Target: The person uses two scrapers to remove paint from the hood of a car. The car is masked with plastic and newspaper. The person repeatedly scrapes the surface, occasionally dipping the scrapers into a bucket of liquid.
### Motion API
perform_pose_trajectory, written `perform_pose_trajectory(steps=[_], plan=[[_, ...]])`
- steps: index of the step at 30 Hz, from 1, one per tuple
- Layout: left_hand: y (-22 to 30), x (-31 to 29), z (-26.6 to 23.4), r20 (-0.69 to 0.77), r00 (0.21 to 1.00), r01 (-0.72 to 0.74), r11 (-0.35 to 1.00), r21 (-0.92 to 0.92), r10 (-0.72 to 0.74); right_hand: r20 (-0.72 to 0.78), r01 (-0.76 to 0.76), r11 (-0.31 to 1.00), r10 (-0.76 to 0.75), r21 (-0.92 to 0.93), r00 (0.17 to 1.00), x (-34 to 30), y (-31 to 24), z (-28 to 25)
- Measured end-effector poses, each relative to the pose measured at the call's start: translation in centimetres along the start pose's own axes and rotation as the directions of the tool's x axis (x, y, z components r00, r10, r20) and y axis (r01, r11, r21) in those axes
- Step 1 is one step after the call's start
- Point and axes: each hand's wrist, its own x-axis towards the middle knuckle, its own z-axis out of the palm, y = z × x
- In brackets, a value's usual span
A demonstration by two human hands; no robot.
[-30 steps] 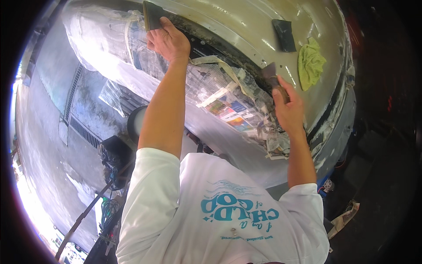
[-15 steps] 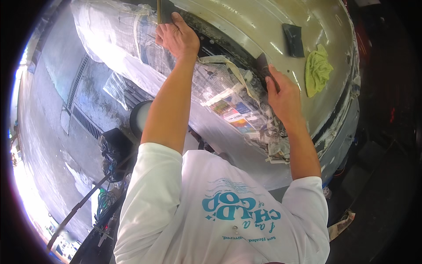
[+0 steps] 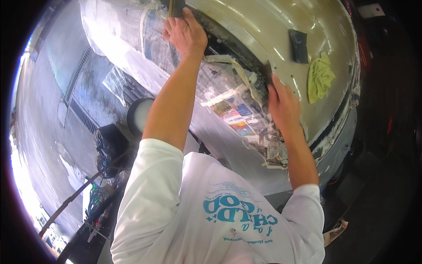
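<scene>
A light gold car panel [image 3: 250,26] curves away in front of me, with a dark gap along its near edge. At the upper left, my left hand [image 3: 187,35] is closed round a dark flat piece [image 3: 179,7] with a tan edge; its far end is out of the picture. My right hand [image 3: 285,105] pinches a thin dark piece [image 3: 269,72], perhaps sandpaper, against the panel's near edge by the gap. Newspaper masking [image 3: 237,103] lies between my forearms, crumpled close to the right wrist. Its taped edge is partly peeled up.
A dark grey sheet [image 3: 298,47] and a yellow-green cloth [image 3: 321,78] lie on the panel to the right. Clear plastic film [image 3: 110,31] covers the left side. A round pale lamp-like disc [image 3: 141,115] and a dark pole [image 3: 70,200] stand at the lower left, near a floor drain grate [image 3: 82,116].
The whole view has shifted slightly. My right hand has turned a little, and its dark piece now shows more edge-on. My left hand keeps its grip near the same spot.
</scene>
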Motion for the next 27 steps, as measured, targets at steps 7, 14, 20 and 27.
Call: perform_pose_trajectory(steps=[7,14,20,27], plan=[[-1.8,-0.1,-0.3,-0.029,0.998,-0.052,0.998,0.033,0.053,-0.064,0.023,0.999,-0.020,0.046,0.998,-1.7,-0.3,0.1],[-1.2,-0.2,-0.6,0.013,1.000,-0.025,1.000,0.002,0.025,-0.053,0.062,0.997,-0.059,0.046,0.997,5.3,-2.8,2.2],[-1.1,-0.2,-0.5,0.018,1.000,-0.001,1.000,0.009,0.001,-0.025,-0.037,0.988,0.042,0.152,0.999,0.2,-1.3,-0.3],[-1.2,-0.2,-0.7,-0.013,1.000,-0.019,1.000,0.001,0.019,0.039,-0.164,0.966,0.160,0.201,0.986,1.4,-2.3,-0.6]])
